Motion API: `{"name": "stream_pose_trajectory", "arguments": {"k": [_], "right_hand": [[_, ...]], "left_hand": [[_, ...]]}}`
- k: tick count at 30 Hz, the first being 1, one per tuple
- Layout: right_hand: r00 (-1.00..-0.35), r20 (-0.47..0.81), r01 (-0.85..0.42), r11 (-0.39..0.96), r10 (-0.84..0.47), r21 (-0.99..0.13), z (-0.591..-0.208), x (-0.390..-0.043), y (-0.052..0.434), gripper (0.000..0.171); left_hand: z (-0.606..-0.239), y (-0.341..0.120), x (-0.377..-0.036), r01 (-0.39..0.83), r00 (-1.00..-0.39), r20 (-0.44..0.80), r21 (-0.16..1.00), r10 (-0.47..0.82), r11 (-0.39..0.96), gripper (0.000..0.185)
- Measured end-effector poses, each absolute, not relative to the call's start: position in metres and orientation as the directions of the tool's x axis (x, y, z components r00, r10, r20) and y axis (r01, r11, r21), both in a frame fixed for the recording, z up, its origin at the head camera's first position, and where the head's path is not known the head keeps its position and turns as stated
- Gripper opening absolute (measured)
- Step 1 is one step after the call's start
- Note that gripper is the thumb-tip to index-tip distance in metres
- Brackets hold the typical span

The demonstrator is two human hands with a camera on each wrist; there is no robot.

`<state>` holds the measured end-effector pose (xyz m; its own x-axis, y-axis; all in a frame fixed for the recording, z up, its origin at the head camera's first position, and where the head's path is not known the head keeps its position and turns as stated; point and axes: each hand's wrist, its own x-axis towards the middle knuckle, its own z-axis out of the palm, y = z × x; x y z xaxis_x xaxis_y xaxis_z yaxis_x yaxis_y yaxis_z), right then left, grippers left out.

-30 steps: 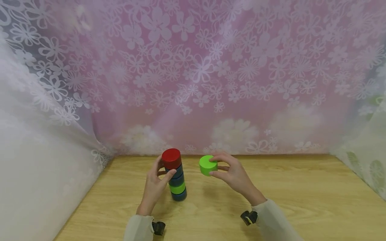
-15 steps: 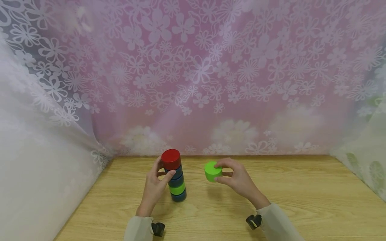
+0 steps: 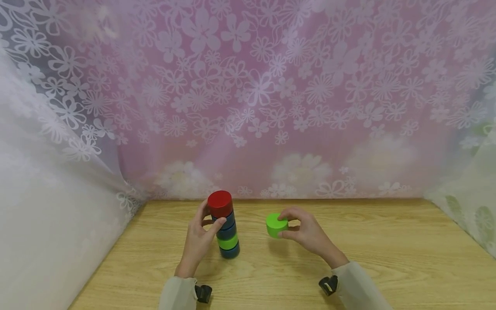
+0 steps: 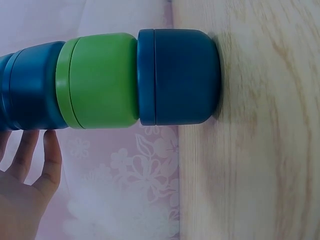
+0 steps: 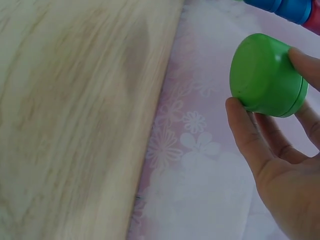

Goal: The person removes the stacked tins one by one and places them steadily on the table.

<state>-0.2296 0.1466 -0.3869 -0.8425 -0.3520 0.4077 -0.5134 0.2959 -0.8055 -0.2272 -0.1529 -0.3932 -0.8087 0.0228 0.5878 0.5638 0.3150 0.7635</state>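
small green round plastic pot (image 3: 277, 225): rigid, light, smooth; right hand (image 3: 306, 234) pinches its sides, fingers curled.

A floral lace curtain (image 3: 255, 94) backs the wooden table (image 3: 387, 258).

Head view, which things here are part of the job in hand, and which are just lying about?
In the job:
stack, gripped by the left hand
green cup, held by the right hand

Lying about:
table
curtain
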Motion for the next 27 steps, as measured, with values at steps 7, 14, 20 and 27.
{"name": "stream_pose_trajectory", "arguments": {"k": [7, 14, 20, 27], "right_hand": [[-0.848, 0.370, -0.494, 0.310, -0.379, -0.812, -0.391, -0.232, 0.150, 0.028], [-0.850, 0.352, -0.487, 0.329, -0.391, -0.809, -0.394, -0.233, 0.152, 0.028], [-0.846, 0.345, -0.493, 0.349, -0.407, -0.797, -0.398, -0.234, 0.154, 0.028], [-0.843, 0.339, -0.500, 0.380, -0.417, -0.778, -0.403, -0.235, 0.155, 0.028]], "left_hand": [[-0.394, -0.154, -0.227, 0.565, -0.806, 0.592, 0.758, 0.022, 0.326, 0.061], [-0.394, -0.153, -0.226, 0.566, -0.805, 0.593, 0.758, 0.021, 0.324, 0.061], [-0.394, -0.153, -0.227, 0.569, -0.804, 0.594, 0.757, 0.025, 0.320, 0.061], [-0.393, -0.153, -0.228, 0.566, -0.807, 0.590, 0.760, 0.027, 0.320, 0.061]]}}
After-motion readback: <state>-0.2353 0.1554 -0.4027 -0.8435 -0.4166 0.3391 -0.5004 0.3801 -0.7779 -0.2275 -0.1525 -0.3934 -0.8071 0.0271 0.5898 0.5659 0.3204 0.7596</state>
